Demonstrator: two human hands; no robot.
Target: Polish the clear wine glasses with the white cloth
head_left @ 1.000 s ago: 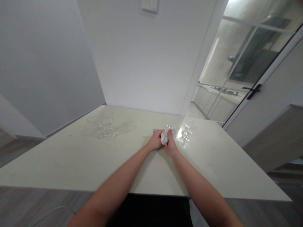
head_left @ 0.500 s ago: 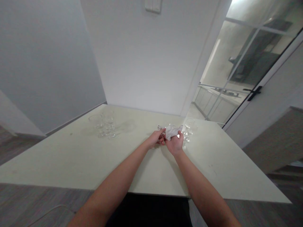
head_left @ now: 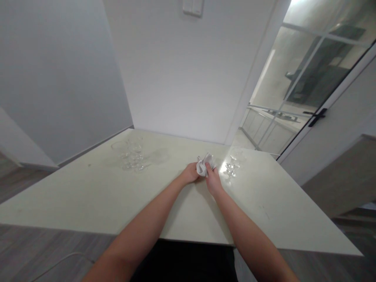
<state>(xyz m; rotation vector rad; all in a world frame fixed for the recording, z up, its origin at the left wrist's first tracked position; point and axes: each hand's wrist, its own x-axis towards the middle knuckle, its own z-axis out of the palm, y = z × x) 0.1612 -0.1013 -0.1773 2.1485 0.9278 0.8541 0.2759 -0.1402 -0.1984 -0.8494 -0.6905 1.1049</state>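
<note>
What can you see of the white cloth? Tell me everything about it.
The white cloth looks soft and thin, crumpled into loose folds with uneven edges. It is bunched up over the pale table, left of some clear glassware. The right hand grips it, thumb pressed on its near face; the left hand meets its left side. Whether it wraps anything is unclear.

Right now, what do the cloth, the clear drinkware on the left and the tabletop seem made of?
Cloth: probably matte fabric, by its loose folds.
Drinkware: glossy glass, perhaps clear plastic, see-through with glints.
Tabletop: smooth, pale, semi-gloss, reflecting light; laminate or stone, unclear.
</note>
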